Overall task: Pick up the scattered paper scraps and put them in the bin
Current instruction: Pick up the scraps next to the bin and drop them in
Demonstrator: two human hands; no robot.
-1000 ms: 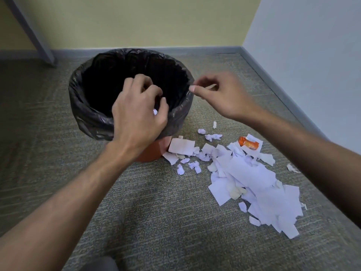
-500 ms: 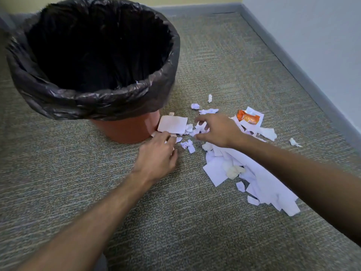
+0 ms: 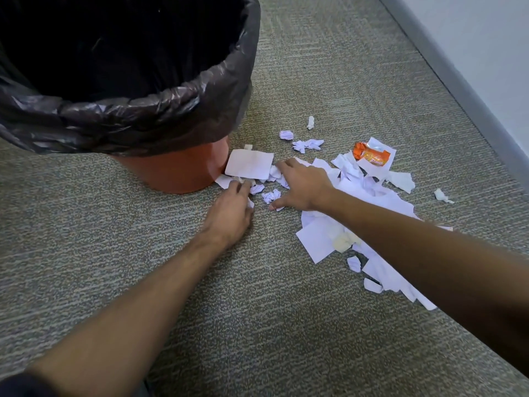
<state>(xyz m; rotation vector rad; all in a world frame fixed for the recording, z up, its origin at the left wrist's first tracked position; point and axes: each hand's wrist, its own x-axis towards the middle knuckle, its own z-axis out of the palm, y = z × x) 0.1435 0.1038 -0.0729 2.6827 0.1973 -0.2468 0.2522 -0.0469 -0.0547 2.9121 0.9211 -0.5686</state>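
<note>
The orange bin (image 3: 177,170), lined with a black bag (image 3: 143,118), stands on the carpet at the upper left. White paper scraps (image 3: 380,207) lie scattered to its right. A larger square piece (image 3: 249,167) leans at the bin's base. My left hand (image 3: 230,209) is down beside the base, fingers curled on small scraps, and a white bit shows at the palm's edge. My right hand (image 3: 303,186) is spread flat over the scraps. A crumpled scrap (image 3: 271,195) lies between its thumb and fingers. My right forearm hides part of the pile.
An orange snack wrapper (image 3: 371,157) lies on the far side of the pile. A few stray crumpled bits (image 3: 307,144) sit beyond the hands. A grey baseboard (image 3: 458,81) and white wall run along the right.
Both hands have come down from the bin's rim to the floor scraps. My view has moved lower and closer. The right hand has spread wider and the left fingers have curled in.
</note>
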